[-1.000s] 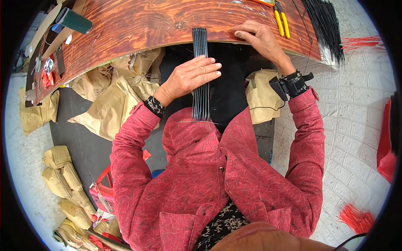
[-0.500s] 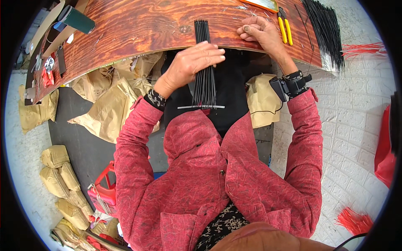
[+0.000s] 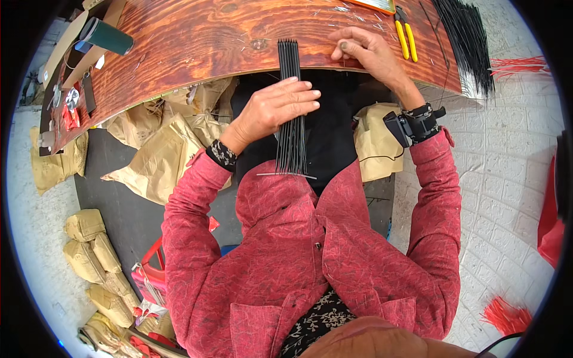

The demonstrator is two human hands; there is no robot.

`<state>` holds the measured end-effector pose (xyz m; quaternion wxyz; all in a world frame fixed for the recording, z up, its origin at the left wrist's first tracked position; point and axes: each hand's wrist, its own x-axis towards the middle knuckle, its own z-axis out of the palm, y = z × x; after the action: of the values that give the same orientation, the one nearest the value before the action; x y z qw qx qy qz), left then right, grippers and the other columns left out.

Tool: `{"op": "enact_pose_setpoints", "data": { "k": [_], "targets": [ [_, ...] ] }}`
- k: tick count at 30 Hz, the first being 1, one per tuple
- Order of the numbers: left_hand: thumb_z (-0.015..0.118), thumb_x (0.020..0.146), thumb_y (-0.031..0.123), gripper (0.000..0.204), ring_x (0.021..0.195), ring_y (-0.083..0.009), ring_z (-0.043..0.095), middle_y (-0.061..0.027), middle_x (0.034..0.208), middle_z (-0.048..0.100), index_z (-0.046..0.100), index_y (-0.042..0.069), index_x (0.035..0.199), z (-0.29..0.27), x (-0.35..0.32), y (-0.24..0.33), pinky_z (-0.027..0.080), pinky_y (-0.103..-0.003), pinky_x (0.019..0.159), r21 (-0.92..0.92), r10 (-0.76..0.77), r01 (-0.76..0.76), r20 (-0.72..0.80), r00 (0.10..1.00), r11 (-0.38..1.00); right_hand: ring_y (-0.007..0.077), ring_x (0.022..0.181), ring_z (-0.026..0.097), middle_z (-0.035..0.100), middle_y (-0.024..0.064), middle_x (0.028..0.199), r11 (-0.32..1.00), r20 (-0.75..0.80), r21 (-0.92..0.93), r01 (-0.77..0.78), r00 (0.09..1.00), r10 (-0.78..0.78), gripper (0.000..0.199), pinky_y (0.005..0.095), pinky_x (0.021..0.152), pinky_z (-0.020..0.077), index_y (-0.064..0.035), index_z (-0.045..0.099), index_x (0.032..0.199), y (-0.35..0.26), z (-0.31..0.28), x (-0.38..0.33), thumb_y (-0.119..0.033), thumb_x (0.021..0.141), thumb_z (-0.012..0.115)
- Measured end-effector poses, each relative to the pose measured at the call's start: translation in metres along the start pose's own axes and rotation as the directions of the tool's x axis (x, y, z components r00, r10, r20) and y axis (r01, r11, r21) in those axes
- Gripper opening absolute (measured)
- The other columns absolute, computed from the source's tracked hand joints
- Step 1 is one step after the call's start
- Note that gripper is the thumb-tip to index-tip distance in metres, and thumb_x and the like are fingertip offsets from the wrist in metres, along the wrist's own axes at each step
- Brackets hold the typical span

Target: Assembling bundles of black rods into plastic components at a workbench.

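Observation:
A flat bundle of thin black rods (image 3: 289, 56) with pointed tips runs from the table top over its near edge toward my lap. My left hand (image 3: 277, 106) lies across it with fingers together, gripping it around the middle; the thumb is hidden beneath. At the near end, where the rods fan out, a thin pale strip (image 3: 268, 174) crosses them. My right hand (image 3: 367, 55) is at the table's near edge, right of the bundle, its fingers bent toward the thumb. Whatever they pinch, if anything, is too small to make out.
On the wooden table (image 3: 179, 42) lie yellow-handled pliers (image 3: 407, 37), an orange-rimmed tray (image 3: 376, 5) and a dark green cylinder (image 3: 110, 37). Long black rods (image 3: 462, 39) overhang its right end. Brown paper packages (image 3: 158, 161) sit below the edge; red strands (image 3: 506, 315) lie right.
My left hand and the black bundle have shifted toward my body. The right hand has moved slightly left and nearer the table edge.

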<state>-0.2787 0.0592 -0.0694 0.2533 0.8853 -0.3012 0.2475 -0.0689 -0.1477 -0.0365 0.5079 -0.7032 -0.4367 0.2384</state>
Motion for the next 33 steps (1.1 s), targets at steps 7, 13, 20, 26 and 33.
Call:
{"op": "enact_pose_setpoints", "data": {
  "k": [7,13,20,26,33],
  "targets": [
    [0.065,0.086,0.010,0.033,0.123,-0.0247,0.063,-0.0051,0.128,0.068,0.071,0.012,0.118,0.009,-0.008,-0.002,0.050,-0.042,0.107,0.098,0.059,-0.057,-0.023,0.998,0.994,0.0074,0.086,0.065,0.070,0.0015,0.093,0.995,0.022,-0.024,-0.096,0.995,0.096,0.025,0.0245,0.078,0.0542,-0.0052,0.065,0.123,-0.024,0.021,-0.002,-0.013,0.101,0.058],
    [0.064,0.087,0.010,0.031,0.122,-0.0241,0.063,-0.0057,0.129,0.067,0.071,0.010,0.117,0.016,-0.014,-0.011,0.051,-0.040,0.107,0.184,0.146,-0.142,-0.012,0.989,0.973,0.0140,0.084,0.068,0.070,0.0025,0.093,0.888,-0.063,-0.458,0.042,0.995,-0.080,0.026,0.0301,0.077,0.0551,-0.0087,0.067,0.122,-0.023,0.022,0.001,-0.011,0.097,0.062],
    [0.063,0.087,0.011,0.033,0.124,-0.0242,0.062,-0.0059,0.130,0.067,0.070,0.011,0.119,0.019,-0.017,-0.016,0.050,-0.041,0.107,0.184,0.166,-0.163,-0.004,0.986,0.969,0.0305,0.090,0.066,0.067,0.0068,0.095,0.501,0.004,-0.842,0.202,0.930,-0.369,0.035,0.0399,0.073,0.0532,-0.0217,0.068,0.125,-0.023,0.029,0.011,-0.016,0.090,0.066],
    [0.063,0.087,0.011,0.032,0.123,-0.0248,0.062,-0.0064,0.130,0.067,0.070,0.010,0.119,0.020,-0.018,-0.015,0.050,-0.041,0.107,0.167,0.156,-0.151,-0.017,0.988,0.974,0.0276,0.087,0.066,0.065,0.0053,0.091,0.519,0.026,-0.830,0.204,0.944,-0.329,0.035,0.0402,0.070,0.0525,-0.0247,0.069,0.125,-0.024,0.035,0.016,-0.015,0.091,0.065],
    [0.063,0.087,0.010,0.031,0.123,-0.0249,0.062,-0.0064,0.129,0.067,0.070,0.010,0.118,0.020,-0.016,-0.014,0.050,-0.041,0.107,0.152,0.150,-0.144,-0.026,0.988,0.978,0.0262,0.085,0.065,0.064,0.0046,0.089,0.563,0.023,-0.799,0.212,0.946,-0.325,0.036,0.0393,0.070,0.0527,-0.0257,0.069,0.125,-0.018,0.037,0.020,-0.013,0.092,0.064]
  ]
}}
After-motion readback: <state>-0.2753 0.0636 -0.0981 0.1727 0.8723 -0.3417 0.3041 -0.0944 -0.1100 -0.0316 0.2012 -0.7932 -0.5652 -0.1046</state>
